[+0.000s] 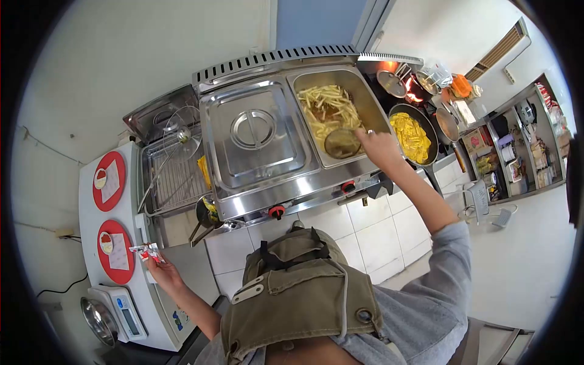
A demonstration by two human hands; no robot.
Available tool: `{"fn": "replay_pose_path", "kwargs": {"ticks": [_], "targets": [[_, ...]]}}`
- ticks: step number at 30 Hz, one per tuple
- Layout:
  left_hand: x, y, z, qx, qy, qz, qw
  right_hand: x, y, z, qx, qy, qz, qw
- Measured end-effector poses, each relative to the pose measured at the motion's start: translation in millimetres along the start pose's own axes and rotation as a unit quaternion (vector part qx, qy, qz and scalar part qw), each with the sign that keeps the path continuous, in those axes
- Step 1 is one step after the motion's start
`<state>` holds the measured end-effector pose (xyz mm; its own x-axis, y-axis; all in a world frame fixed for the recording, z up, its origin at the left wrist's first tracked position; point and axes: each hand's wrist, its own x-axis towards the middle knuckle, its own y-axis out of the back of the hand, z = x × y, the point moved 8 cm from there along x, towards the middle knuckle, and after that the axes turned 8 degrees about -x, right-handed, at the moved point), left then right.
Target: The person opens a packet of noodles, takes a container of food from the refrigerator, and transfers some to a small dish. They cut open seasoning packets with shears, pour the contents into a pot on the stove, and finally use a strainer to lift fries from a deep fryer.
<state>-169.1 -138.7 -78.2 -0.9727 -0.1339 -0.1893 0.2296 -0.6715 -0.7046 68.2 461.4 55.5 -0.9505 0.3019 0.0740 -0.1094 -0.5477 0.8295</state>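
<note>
My left hand (pixel 163 272) is closed on a few small red-and-white packets (pixel 146 250), at the edge of the white surface on the left. Beside it lies a red round plate (pixel 123 267) with a paper and a small white cup of red and white sauce. My right hand (pixel 382 149) reaches over the deep fryer and is closed on a round skimmer (pixel 342 144), whose handle is mostly hidden by the fingers. The skimmer's bowl sits at the near end of the fryer vat (pixel 368 97), against French fries (pixel 328 106) in bubbling oil.
A steel lid (pixel 252 131) covers the neighbouring vat. To the right, a frying pan (pixel 413 134) holds yellow food beside a lit burner (pixel 415 91) and pots. At left are a wire draining rack (pixel 182 173), a second red plate (pixel 109 181) and a digital scale (pixel 128 316).
</note>
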Motion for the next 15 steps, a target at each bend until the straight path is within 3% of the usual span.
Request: {"fn": "replay_pose_path", "kwargs": {"ticks": [6,15], "targets": [[8.5,9.7,13.5,-0.019,-0.003,-0.027,0.999,42.4,-29.4,13.4,-0.016,-0.079,-0.001,0.997],[-4.7,27.7,18.7,-0.045,-0.007,0.030,0.999,46.6,-37.7,24.3,-0.045,-0.121,-0.010,0.992]]}}
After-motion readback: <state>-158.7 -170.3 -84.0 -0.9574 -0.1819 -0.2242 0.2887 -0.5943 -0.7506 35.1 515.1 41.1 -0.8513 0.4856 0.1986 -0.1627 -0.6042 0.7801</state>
